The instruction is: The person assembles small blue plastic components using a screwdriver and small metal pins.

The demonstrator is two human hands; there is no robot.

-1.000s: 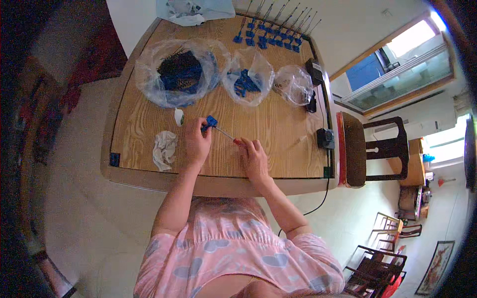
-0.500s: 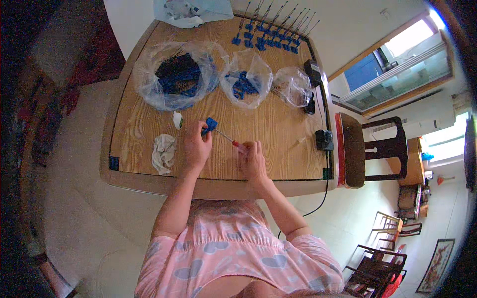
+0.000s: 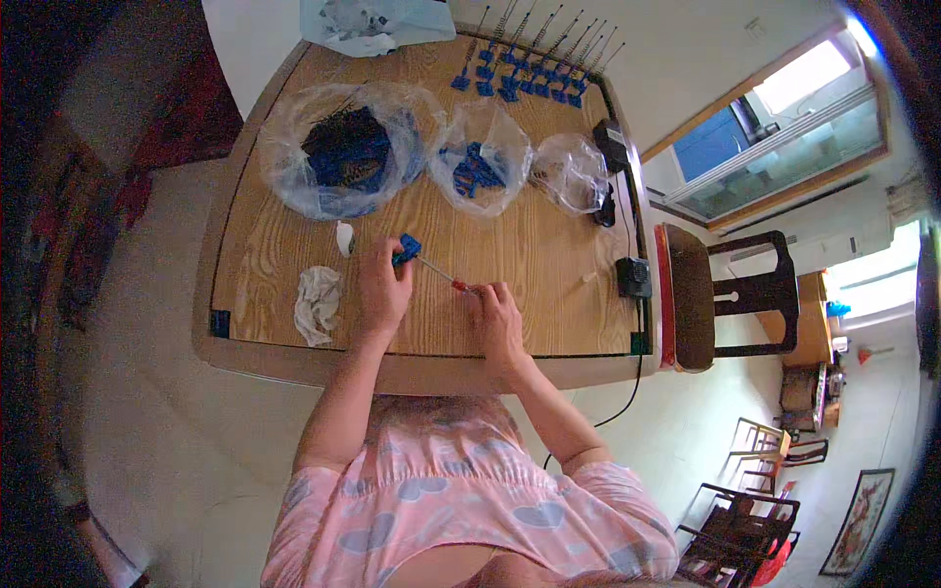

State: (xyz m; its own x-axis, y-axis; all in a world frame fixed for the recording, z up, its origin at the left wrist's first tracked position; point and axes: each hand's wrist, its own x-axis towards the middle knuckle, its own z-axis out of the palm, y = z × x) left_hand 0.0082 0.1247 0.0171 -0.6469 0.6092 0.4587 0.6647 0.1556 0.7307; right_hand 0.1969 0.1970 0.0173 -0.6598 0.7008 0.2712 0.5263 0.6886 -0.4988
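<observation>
- Two hands share one piece: your left hand [image 3: 382, 286] pinches the small blue plastic block [image 3: 406, 248]; keep it steady.
- Right of that block, your right hand [image 3: 498, 318] closes on the thin red-tipped metal rod [image 3: 441, 273]; hold it straight.

We note a wooden table [image 3: 549, 284] carrying three clear plastic bags [image 3: 338, 147] of parts, a row of blue-based rods [image 3: 529, 69] at the far edge, a crumpled white cloth [image 3: 316, 304], and black adapters [image 3: 633, 276] along the right side.
</observation>
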